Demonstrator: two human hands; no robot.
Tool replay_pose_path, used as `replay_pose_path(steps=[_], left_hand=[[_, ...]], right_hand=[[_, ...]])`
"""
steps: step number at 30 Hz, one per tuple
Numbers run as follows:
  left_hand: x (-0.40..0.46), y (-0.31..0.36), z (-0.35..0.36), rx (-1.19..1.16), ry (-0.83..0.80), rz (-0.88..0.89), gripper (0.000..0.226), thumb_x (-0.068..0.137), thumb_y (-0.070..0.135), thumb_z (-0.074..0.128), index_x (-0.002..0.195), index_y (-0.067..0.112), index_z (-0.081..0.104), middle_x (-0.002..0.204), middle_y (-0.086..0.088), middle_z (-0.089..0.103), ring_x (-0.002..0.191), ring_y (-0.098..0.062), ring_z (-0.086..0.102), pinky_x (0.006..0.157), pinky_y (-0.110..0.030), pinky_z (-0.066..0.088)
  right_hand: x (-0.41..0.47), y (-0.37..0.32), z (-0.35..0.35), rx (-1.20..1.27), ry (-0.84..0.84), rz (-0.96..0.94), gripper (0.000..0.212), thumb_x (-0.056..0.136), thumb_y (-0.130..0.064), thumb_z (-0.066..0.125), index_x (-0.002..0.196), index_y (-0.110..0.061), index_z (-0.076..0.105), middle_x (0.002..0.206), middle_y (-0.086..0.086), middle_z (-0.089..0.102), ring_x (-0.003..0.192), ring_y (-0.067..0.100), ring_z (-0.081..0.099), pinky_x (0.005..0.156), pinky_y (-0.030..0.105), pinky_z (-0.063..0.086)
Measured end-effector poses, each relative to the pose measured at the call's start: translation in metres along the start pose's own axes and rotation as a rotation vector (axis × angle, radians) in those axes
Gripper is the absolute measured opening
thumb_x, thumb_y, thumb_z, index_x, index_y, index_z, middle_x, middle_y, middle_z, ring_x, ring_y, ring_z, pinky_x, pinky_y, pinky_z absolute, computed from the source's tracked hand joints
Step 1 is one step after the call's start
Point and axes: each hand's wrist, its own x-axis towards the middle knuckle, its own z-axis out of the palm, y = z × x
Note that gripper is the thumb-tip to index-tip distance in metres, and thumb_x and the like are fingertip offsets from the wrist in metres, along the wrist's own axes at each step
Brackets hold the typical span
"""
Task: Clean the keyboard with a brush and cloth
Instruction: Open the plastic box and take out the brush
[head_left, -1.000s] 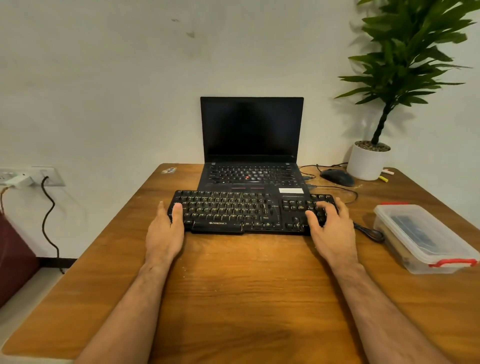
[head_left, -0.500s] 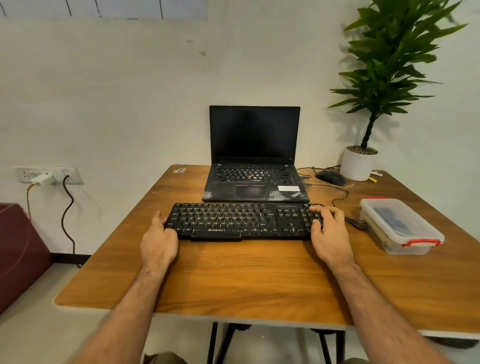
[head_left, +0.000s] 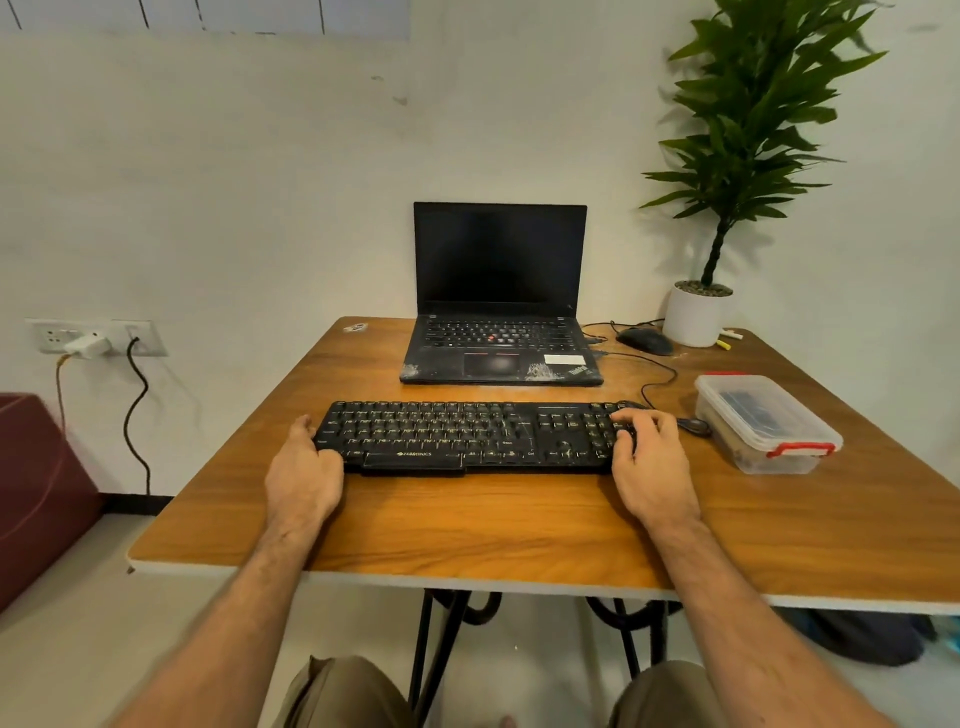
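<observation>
A black keyboard (head_left: 467, 434) lies flat across the middle of the wooden table (head_left: 493, 525), in front of an open black laptop (head_left: 498, 317). My left hand (head_left: 304, 475) grips the keyboard's left end, thumb on top of the corner keys. My right hand (head_left: 649, 457) holds the right end, fingers curled over the number pad. No brush or cloth is visible in either hand.
A clear plastic box (head_left: 763, 421) with red latches sits right of the keyboard. A black mouse (head_left: 644, 340) and its cable lie behind it, next to a white potted plant (head_left: 696, 314). A wall socket (head_left: 93, 340) with cables is at left.
Both hands pulled the keyboard toward me, away from the laptop, whose palm rest now shows. The camera moved back, so the table's near edge and my knees came into view.
</observation>
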Motion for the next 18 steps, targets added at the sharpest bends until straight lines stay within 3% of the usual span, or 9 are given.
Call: replay_pose_path(steps=[5,9,13,18], left_hand=[[-0.002,0.000,-0.002,0.011,-0.015,0.029,0.057,0.092,0.004,0.049,0.148,0.012,0.041,0.137,-0.014,0.060,0.122,-0.033,0.057,0.108,-0.046,0.042],[-0.007,0.002,0.001,0.084,-0.014,0.108,0.051,0.089,0.007,0.051,0.140,0.009,0.050,0.136,-0.014,0.059,0.123,-0.029,0.054,0.107,-0.044,0.042],[-0.012,0.002,0.001,0.173,0.007,0.190,0.056,0.088,0.010,0.049,0.143,0.004,0.045,0.143,-0.016,0.052,0.132,-0.030,0.046,0.115,-0.045,0.037],[-0.025,0.012,0.006,0.274,-0.009,0.400,0.059,0.094,0.012,0.048,0.152,0.008,0.037,0.157,-0.012,0.040,0.147,-0.024,0.032,0.122,-0.038,0.025]], right_hand=[[0.000,-0.002,0.001,-0.049,0.014,0.021,0.029,0.104,-0.020,0.046,0.130,-0.015,0.059,0.137,0.009,0.048,0.112,0.024,0.059,0.096,0.035,0.047],[-0.002,-0.005,0.004,-0.102,0.040,-0.169,0.025,0.102,-0.016,0.049,0.122,-0.012,0.064,0.127,0.008,0.059,0.112,0.022,0.058,0.099,0.035,0.046],[-0.004,-0.009,0.008,-0.153,-0.045,-0.339,0.024,0.102,-0.015,0.049,0.119,-0.012,0.065,0.120,0.006,0.064,0.113,0.019,0.056,0.101,0.032,0.043],[-0.004,-0.010,0.003,-0.166,-0.061,-0.341,0.025,0.102,-0.015,0.048,0.120,-0.013,0.065,0.123,0.005,0.064,0.119,0.019,0.052,0.107,0.032,0.040]])
